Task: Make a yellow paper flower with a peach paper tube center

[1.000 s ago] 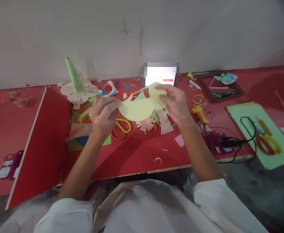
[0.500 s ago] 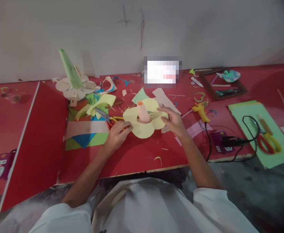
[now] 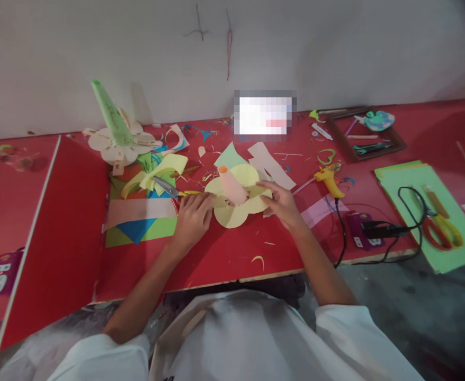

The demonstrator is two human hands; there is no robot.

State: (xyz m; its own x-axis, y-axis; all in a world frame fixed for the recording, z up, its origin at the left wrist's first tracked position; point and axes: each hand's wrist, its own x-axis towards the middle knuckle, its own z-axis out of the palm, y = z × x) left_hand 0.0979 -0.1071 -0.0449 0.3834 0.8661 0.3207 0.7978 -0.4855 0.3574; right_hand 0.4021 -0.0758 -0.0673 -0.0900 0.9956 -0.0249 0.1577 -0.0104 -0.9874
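Note:
Between my hands is a yellow paper flower (image 3: 232, 216) with rounded petals. A pale pink paper cone (image 3: 233, 186) with an orange-looking top stands up from its middle, leaning a little left, with dark slits or marks around its base. My left hand (image 3: 195, 216) pinches the flower's left petal edge, its fingers curled. On the other side my right hand (image 3: 282, 205) grips the right petal between thumb and fingers. Just beyond my left hand lie scissors (image 3: 167, 186), their handles partly hidden by the fingers.
A white flower with a green cone (image 3: 117, 119) stands back left, beside an upright red divider (image 3: 57, 238). Coloured paper scraps (image 3: 164, 169) lie around. To the right are a yellow glue gun (image 3: 330, 182), its black cable, a wooden frame (image 3: 349, 151) and green sheets (image 3: 447, 254) with scissors.
The flower has turned and shifted slightly, and the cone's base now meets the petals where a dark gap showed before. My left hand has closed in more on the left petal.

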